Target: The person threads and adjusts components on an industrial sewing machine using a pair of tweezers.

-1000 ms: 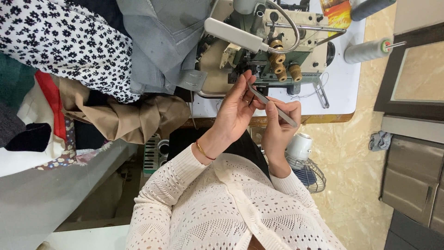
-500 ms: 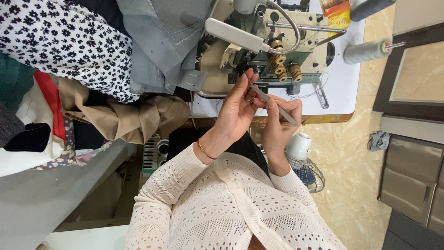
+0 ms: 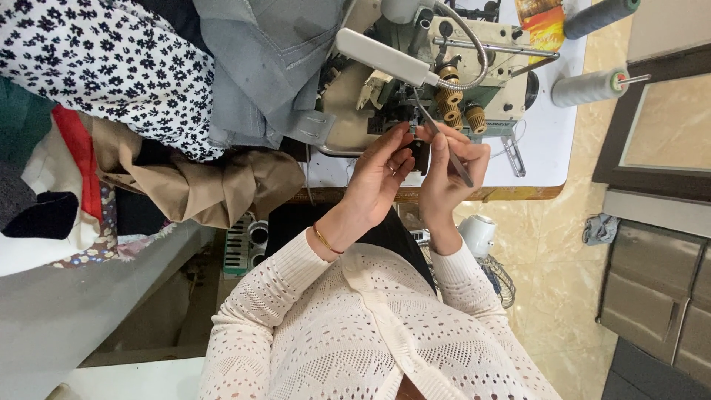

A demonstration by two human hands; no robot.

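Note:
My right hand (image 3: pixel 452 167) grips slim metal tweezers (image 3: pixel 444 144), whose tips point up into the front of a cream-coloured overlock sewing machine (image 3: pixel 459 70). Beside it, my left hand (image 3: pixel 378 178), with a thin bracelet on the wrist, has its fingertips pinched together next to the tweezers at the machine's needle area. Whether a thread lies between those fingers is too fine to see. A white lamp on a flexible neck (image 3: pixel 381 55) hangs over the spot. Both sleeves are cream openwork knit.
Grey fabric (image 3: pixel 259 67) lies left of the machine, with black-and-white floral cloth (image 3: pixel 111 67) and tan cloth (image 3: pixel 215 185) further left. Two thread cones (image 3: pixel 589 87) stick out at the right of the white table (image 3: pixel 541 141). A small fan (image 3: pixel 500 278) stands on the tiled floor.
Both hands have moved up closer to the machine. The tweezers have swung from a slant to nearly upright, with the tips now at the needle area.

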